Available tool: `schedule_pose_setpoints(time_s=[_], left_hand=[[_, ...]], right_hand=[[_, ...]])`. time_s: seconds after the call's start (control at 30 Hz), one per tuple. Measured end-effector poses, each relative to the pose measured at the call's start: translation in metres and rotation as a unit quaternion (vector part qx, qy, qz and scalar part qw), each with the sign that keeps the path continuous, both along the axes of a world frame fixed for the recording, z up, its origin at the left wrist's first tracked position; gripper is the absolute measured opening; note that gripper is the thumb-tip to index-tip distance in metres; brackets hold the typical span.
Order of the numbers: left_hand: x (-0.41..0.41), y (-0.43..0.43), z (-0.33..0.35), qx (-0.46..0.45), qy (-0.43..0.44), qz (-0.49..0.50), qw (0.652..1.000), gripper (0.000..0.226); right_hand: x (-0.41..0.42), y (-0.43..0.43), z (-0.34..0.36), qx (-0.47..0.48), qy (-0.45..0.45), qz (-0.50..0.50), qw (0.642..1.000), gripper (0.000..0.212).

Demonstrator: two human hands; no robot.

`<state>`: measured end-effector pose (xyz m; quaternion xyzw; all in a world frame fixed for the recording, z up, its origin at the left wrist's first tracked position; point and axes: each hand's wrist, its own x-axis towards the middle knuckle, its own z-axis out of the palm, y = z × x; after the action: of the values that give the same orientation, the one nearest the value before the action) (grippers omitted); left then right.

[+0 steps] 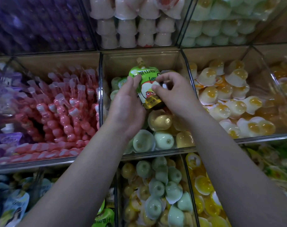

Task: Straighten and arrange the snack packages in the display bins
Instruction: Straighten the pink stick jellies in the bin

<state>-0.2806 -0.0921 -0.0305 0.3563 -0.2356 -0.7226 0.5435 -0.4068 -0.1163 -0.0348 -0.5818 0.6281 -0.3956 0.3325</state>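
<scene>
A green spouted juice pouch [147, 82] with an apple picture stands upright over the middle clear bin [139, 59]. My left hand [128, 104] grips its left side, thumb on the front. My right hand [175, 92] pinches its right edge with curled fingers. Below the pouch the bin holds green and yellow jelly cups [159, 128]. More green pouches [118, 84] lie behind my left hand, partly hidden.
Pink beaded jelly sticks [62, 112] fill the bin to the left. Yellow-centred jelly cups [229, 99] fill the bin to the right. White and pale green cups are stacked in the upper bins. The lower bins hold mixed jelly cups [157, 194] and pouches [105, 217].
</scene>
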Motion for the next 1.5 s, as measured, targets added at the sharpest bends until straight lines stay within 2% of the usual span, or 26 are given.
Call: schedule_pose_setpoints(time_s=[0.2, 0.3, 0.4, 0.5, 0.6, 0.7, 0.83, 0.93, 1.03, 1.17, 1.37, 1.5], left_hand=[[0.018, 0.021, 0.013, -0.044, -0.014, 0.017, 0.999, 0.044], [0.029, 0.034, 0.016, -0.067, -0.014, 0.008, 0.998, 0.06], [0.041, 0.047, 0.016, -0.073, -0.013, 0.018, 0.997, 0.038], [0.056, 0.06, 0.015, -0.077, -0.011, 0.011, 0.997, 0.029], [0.073, 0.074, 0.016, -0.072, -0.007, -0.007, 0.997, 0.028], [0.09, 0.089, 0.016, -0.064, -0.018, -0.018, 0.998, 0.04], [0.116, 0.11, 0.013, -0.065, -0.053, -0.021, 0.996, 0.034], [0.133, 0.126, 0.011, -0.068, -0.055, -0.026, 0.996, 0.03], [0.15, 0.138, 0.009, -0.057, -0.053, -0.022, 0.997, 0.03], [0.17, 0.15, 0.005, -0.045, -0.061, -0.029, 0.997, 0.039], [0.193, 0.168, -0.01, -0.046, -0.078, -0.057, 0.994, 0.045], [0.209, 0.18, -0.021, -0.036, -0.086, -0.083, 0.992, 0.045]], right_hand=[[0.017, 0.016, 0.011, -0.019, -0.075, -0.013, 0.997, 0.05], [0.027, 0.027, 0.014, -0.014, -0.082, -0.01, 0.997, 0.054], [0.037, 0.04, 0.015, -0.013, -0.094, -0.02, 0.995, 0.052], [0.047, 0.055, 0.013, -0.007, -0.107, -0.023, 0.994, 0.049], [0.06, 0.069, 0.012, -0.002, -0.134, -0.028, 0.991, 0.051], [0.076, 0.084, 0.011, 0.007, -0.161, -0.027, 0.987, 0.064], [0.096, 0.1, 0.003, 0.014, -0.174, -0.018, 0.984, 0.031], [0.113, 0.113, 0.0, 0.017, -0.169, -0.02, 0.985, 0.048], [0.128, 0.125, 0.0, 0.021, -0.171, -0.021, 0.985, 0.051], [0.145, 0.142, -0.001, 0.03, -0.192, -0.023, 0.981, 0.044], [0.166, 0.165, -0.014, 0.049, -0.2, -0.032, 0.978, 0.017], [0.178, 0.185, -0.024, 0.067, -0.212, -0.032, 0.974, 0.016]])
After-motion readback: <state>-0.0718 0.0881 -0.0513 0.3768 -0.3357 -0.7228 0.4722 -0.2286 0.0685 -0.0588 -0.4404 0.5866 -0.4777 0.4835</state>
